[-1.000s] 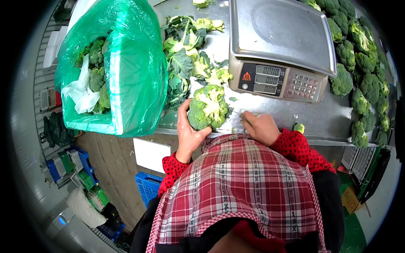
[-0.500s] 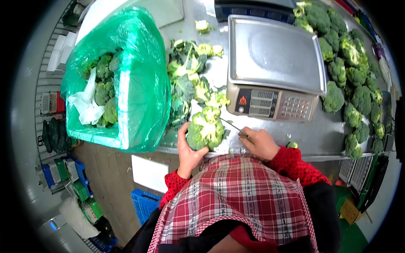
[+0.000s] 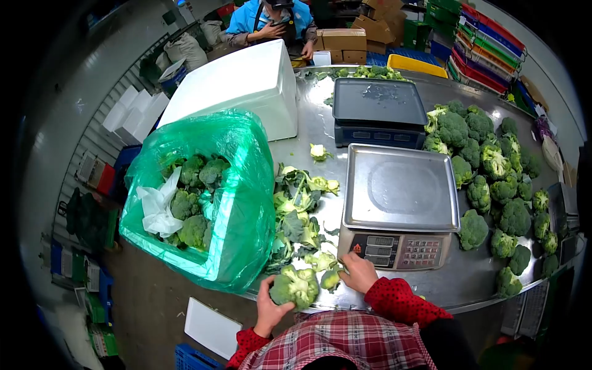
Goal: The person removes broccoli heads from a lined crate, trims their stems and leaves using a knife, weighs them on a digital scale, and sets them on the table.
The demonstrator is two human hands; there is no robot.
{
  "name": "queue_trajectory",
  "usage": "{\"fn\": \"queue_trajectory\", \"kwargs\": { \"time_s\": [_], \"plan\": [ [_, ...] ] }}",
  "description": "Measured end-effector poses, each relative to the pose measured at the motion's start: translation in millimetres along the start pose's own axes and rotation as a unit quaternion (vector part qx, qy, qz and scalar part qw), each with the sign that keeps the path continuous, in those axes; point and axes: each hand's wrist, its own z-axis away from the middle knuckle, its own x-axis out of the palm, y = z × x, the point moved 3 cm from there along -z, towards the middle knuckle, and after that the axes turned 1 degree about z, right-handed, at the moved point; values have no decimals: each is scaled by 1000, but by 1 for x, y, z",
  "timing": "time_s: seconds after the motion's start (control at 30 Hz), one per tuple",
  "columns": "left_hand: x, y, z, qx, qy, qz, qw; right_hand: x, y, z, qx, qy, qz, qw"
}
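My left hand [image 3: 270, 308] grips a large broccoli head [image 3: 295, 287], its cut stem side facing up, near the table's front edge. Just right of it, my right hand [image 3: 357, 272] is closed beside a small piece of broccoli [image 3: 330, 280]; what its fingers hold is hidden. Leaves and stem trimmings [image 3: 297, 213] lie in a strip beyond the broccoli. On the left stands a box lined with a green bag [image 3: 246, 216], with several broccoli heads and a white plastic piece [image 3: 158, 203] inside. Beyond my right hand is a silver scale [image 3: 401, 188].
A dark scale [image 3: 379, 108] stands behind the silver one. Many broccoli heads [image 3: 515, 217] are piled on the right of the metal table [image 3: 314, 246]. A white foam box [image 3: 246, 86] stands at the back left. Across the table is a co-worker in blue [image 3: 246, 18].
The view has tilted up, bringing the table's far side and the co-worker into sight. A small broccoli piece now shows between my hands. The knife seen earlier at my right hand no longer shows.
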Motion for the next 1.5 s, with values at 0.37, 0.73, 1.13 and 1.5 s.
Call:
{"fn": "queue_trajectory", "kwargs": {
  "time_s": [0.37,0.73,1.13,1.5],
  "plan": [
    [-2,25,-10,15,72,63,995,32,-16,19,32,-18,-52,998],
    [-25,7,-16,-18,168,130,977,30,30,50,51,-63,-46,996],
    [-21,14,-17,-85,174,199,961,0,-10,57,-37,-28,-116,992],
    [-26,34,-15,-58,198,181,962,1,50,79,64,-40,-83,994]
  ]
}}
